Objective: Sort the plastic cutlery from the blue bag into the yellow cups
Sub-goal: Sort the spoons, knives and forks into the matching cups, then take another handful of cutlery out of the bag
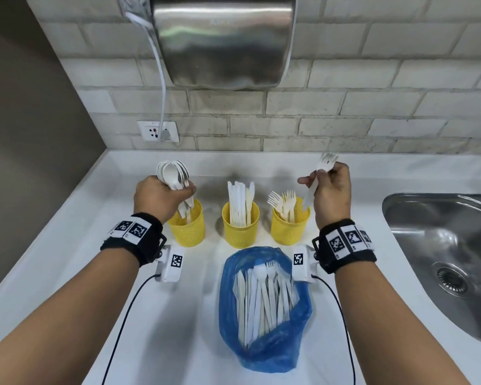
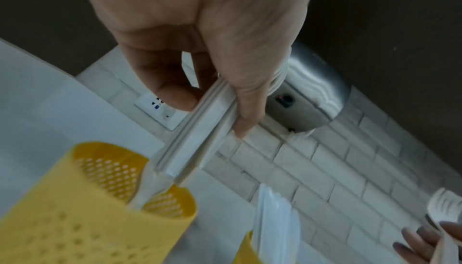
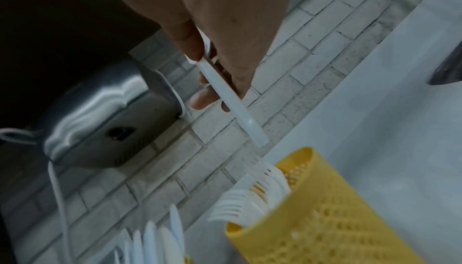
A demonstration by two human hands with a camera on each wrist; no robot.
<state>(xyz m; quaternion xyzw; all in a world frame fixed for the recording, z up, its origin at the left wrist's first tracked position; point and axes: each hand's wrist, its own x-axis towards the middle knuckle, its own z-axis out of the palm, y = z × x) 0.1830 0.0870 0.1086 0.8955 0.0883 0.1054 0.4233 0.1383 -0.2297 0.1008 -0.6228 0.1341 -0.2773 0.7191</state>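
left hand [image 1: 161, 194] grips spoons [image 1: 172, 173], handles hidden in cup [image 1: 188, 227]; right hand [image 1: 331, 190] grips blurred fork [image 1: 321, 170].

The head camera looks forward and down at the white worktop [image 1: 67, 245] and grey brick wall [image 1: 372, 120]. Each wrist camera sits close behind its hand, facing the same wall. All three views share the steel wall-mounted hand dryer [image 1: 222, 43].

Three yellow cups [image 1: 240, 227] are being counted across the counter, one blue bag [image 1: 264, 309] nearer, two hands, the left hand [image 1: 161, 197] and the right hand [image 1: 329, 194], one sink [image 1: 439, 262] at right, and one wall dryer [image 1: 222, 40] farther.
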